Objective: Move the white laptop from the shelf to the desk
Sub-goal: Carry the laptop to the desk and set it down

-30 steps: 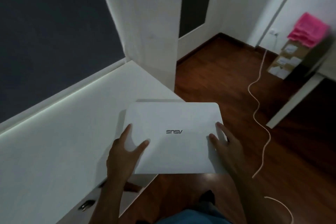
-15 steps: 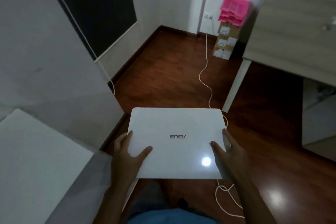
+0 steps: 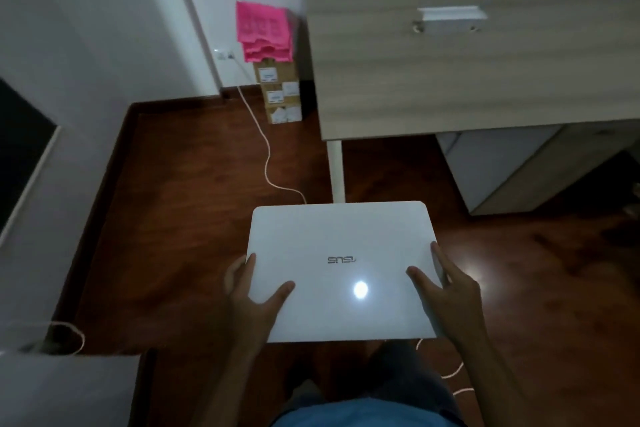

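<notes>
Two hands carry the closed white laptop point(image 3: 341, 270) flat above the wooden floor point(image 3: 194, 218), short of the bench point(image 3: 467, 80). Left hand point(image 3: 254, 302) clasps its left edge, right hand point(image 3: 450, 298) its right edge, thumbs on the lid.

White walls point(image 3: 104, 28), dark wood floor point(image 3: 194, 218), dim light.

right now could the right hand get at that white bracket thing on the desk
Probably not yet. The right hand and the left hand both grip the white laptop, held over the floor short of the desk. The white bracket lies far back on the desktop, with nothing blocking it.
</notes>
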